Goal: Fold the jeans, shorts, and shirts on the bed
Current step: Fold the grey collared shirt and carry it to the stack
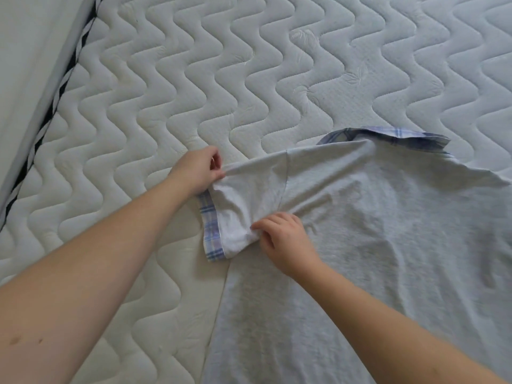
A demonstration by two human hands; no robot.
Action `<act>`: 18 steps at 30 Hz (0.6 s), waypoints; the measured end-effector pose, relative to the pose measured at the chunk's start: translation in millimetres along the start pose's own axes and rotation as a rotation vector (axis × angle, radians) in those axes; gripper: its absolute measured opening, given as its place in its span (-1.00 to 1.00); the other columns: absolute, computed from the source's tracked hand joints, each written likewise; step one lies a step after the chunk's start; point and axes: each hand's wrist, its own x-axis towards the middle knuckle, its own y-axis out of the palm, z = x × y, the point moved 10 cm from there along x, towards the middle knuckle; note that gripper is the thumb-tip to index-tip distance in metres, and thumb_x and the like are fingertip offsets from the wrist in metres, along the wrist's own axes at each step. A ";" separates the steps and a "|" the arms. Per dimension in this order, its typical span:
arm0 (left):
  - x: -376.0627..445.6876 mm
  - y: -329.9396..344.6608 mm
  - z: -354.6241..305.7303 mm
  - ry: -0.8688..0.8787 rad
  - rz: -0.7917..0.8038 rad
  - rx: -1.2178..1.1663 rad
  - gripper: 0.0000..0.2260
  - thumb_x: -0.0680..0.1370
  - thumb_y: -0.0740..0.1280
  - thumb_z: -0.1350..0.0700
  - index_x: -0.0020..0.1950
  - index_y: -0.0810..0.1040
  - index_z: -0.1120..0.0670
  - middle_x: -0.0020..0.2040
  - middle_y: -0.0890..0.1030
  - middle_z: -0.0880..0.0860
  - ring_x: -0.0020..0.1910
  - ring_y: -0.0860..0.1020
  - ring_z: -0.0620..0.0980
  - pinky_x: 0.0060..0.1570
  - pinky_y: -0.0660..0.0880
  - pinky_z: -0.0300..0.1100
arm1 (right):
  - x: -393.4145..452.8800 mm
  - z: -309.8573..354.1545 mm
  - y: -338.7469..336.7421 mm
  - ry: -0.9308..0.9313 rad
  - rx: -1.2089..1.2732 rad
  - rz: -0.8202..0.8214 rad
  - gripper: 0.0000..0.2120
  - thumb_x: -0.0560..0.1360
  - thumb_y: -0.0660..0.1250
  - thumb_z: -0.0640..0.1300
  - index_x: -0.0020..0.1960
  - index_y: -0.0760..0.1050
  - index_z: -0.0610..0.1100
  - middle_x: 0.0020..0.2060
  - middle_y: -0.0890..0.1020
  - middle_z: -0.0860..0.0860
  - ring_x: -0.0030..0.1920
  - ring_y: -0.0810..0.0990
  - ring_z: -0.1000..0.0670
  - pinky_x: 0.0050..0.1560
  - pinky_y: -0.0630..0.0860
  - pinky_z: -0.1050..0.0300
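Note:
A light grey polo shirt [374, 231] lies back-up on the mattress, its blue plaid collar [388, 135] at the far end. Its left short sleeve [249, 200] has a blue plaid cuff [212, 231] and lies spread out to the left. My left hand [198, 170] pinches the sleeve's upper edge near the cuff. My right hand [282, 236] pinches the sleeve's lower edge close to the armpit. The shirt's right side and bottom hem run out of frame. No jeans or shorts are in view.
The white quilted mattress [194, 79] with a wavy stitch pattern fills the view. Its left edge carries a black-and-white striped piping [55, 98], with the mattress side dropping away beyond it.

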 end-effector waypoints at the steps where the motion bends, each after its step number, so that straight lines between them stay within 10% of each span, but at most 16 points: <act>1: -4.9 -6.0 2.8 0.028 -0.052 -0.005 -0.85 0.51 0.43 0.12 0.03 0.52 0.04 -0.18 0.55 -0.03 -0.11 0.54 0.08 -0.08 0.45 -0.07 | 0.9 -8.9 -9.5 0.047 0.019 -0.058 -0.79 0.52 0.30 -0.22 0.09 0.63 -0.07 0.00 0.67 0.05 0.13 0.55 -0.04 0.20 0.35 0.07; 7: -34.9 7.0 10.3 0.130 -0.134 0.327 -0.66 0.45 0.43 0.11 0.22 0.54 0.01 0.04 0.53 0.06 0.13 0.47 0.14 0.11 0.36 0.01 | 1.2 -67.0 -48.4 0.259 0.024 -0.108 -0.77 0.56 0.26 -0.20 0.15 0.60 -0.06 0.06 0.63 0.06 0.18 0.48 0.01 0.11 0.21 0.22; 18: 27.2 44.3 -148.8 0.288 -0.153 0.102 -0.59 0.59 0.23 -0.17 0.35 0.46 0.02 0.26 0.55 0.06 0.28 0.46 0.11 0.22 0.32 -0.02 | 6.3 -95.4 -79.0 0.302 -0.025 -0.074 -0.62 0.53 0.26 -0.17 0.34 0.48 -0.03 0.30 0.52 0.08 0.34 0.38 0.02 0.31 0.25 0.09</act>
